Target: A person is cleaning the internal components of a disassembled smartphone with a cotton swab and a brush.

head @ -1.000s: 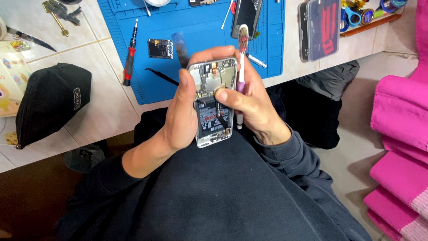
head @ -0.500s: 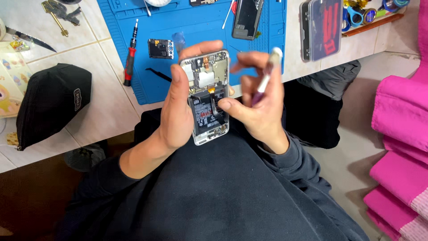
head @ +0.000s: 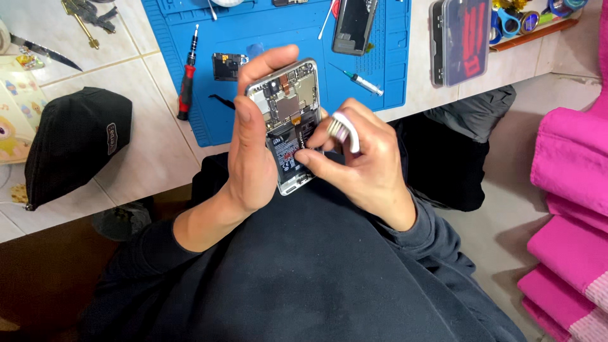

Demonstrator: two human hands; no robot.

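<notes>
My left hand (head: 250, 149) grips an opened smartphone (head: 288, 120) by its left edge, back cover off, circuit board and black battery showing. My right hand (head: 361, 164) holds a thin tool with a white and purple end (head: 345, 130) tucked against the palm. Its thumb and forefinger press on the battery area at the phone's right side. Both hands hover above my lap, just in front of the table edge.
A blue work mat (head: 278, 50) holds a red-handled screwdriver (head: 187, 82), a small black module (head: 226, 65), a dark phone part (head: 354, 25) and a syringe (head: 361, 81). A clear parts box (head: 459, 39), black pouch (head: 73, 142), keys (head: 85, 16) and pink cloth (head: 570, 190) lie around.
The phone has tilted and shifted slightly. My right hand has turned the tool from pointing upward to lying in the palm, with the fingertips now on the battery.
</notes>
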